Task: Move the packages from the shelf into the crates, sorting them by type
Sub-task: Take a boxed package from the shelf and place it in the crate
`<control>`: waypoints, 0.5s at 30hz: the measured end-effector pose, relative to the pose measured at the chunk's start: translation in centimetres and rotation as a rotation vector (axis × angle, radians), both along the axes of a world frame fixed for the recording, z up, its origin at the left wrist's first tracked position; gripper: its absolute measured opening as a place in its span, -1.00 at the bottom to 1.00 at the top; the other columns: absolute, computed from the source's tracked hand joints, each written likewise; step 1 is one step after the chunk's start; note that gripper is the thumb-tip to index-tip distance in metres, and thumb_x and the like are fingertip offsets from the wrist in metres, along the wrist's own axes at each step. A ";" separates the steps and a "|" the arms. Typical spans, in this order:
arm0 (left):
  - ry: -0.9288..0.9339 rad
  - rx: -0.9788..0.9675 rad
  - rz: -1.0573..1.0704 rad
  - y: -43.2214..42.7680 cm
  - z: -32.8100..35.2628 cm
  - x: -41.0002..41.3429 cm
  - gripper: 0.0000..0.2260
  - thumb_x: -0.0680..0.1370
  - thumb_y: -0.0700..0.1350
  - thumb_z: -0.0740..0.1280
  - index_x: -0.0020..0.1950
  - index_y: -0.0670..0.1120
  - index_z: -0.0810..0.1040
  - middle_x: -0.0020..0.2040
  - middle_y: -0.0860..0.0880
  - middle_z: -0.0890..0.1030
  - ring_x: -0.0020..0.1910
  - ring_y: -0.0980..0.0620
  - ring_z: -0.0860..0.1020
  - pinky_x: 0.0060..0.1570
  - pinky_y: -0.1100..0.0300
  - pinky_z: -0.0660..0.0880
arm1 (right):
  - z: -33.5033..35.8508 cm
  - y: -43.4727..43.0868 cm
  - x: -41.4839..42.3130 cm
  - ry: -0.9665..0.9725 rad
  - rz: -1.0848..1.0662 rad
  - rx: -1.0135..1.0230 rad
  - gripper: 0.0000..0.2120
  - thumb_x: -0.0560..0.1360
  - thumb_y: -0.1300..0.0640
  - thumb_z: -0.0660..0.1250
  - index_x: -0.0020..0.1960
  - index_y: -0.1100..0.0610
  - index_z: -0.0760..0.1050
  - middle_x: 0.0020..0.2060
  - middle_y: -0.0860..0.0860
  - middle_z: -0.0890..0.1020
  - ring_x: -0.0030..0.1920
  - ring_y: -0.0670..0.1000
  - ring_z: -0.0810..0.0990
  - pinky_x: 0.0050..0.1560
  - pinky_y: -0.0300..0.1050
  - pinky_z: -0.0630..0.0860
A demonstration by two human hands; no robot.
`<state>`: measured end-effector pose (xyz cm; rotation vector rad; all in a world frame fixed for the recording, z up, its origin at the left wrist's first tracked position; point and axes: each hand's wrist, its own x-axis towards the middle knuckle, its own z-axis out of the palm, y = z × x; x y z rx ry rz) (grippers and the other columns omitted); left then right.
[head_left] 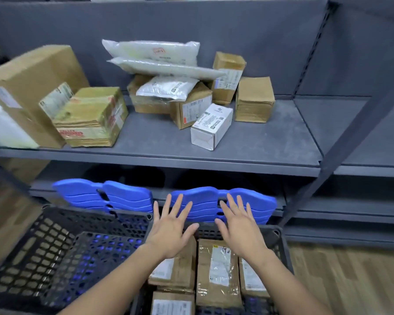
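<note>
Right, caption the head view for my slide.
Left grip and right grip open over the box-filled crate; white bags and boxes wait on the shelf.

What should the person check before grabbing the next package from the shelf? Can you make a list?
1. Left hand free: ok, open and holding nothing.
2. Right hand free: ok, open and holding nothing.
3. Right crate holds one type only: ok, only cardboard boxes show in it.
4. Left crate has room: ok, nothing shows inside.
5. White box easy to take: ok, it is near the front of the shelf with nothing on top.
6. Plastic bags steady: not ok, they lie stacked on tilted boxes.
</note>
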<state>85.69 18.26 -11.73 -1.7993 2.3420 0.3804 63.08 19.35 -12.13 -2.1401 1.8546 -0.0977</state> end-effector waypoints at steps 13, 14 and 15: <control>0.520 -0.200 0.019 -6.9 8.4 -3.9 -0.36 0.65 0.29 0.05 0.58 -0.08 0.41 0.48 -0.05 0.53 0.46 -0.05 0.46 0.46 0.04 0.34 | 6.6 -7.1 -1.6 -0.572 -0.333 -0.368 -0.66 0.66 0.06 0.35 0.37 0.21 0.59 0.25 0.07 0.68 0.27 0.09 0.64 0.36 0.00 0.51; 0.639 -0.188 0.034 -7.7 9.3 -5.2 -0.44 0.68 0.22 0.15 0.56 -0.09 0.45 0.45 -0.05 0.56 0.42 -0.01 0.51 0.44 0.10 0.38 | 7.3 -8.3 -2.2 -0.662 -0.397 -0.380 -0.67 0.66 0.07 0.36 0.35 0.22 0.60 0.20 0.08 0.69 0.22 0.08 0.66 0.32 0.03 0.54; 0.732 -0.167 0.056 -8.7 10.1 -6.7 -0.51 0.71 0.15 0.21 0.55 -0.09 0.45 0.45 -0.03 0.56 0.40 0.06 0.52 0.40 0.20 0.38 | 8.0 -9.5 -2.7 -0.739 -0.453 -0.380 -0.67 0.66 0.07 0.36 0.34 0.22 0.60 0.19 0.09 0.68 0.20 0.07 0.66 0.31 0.03 0.55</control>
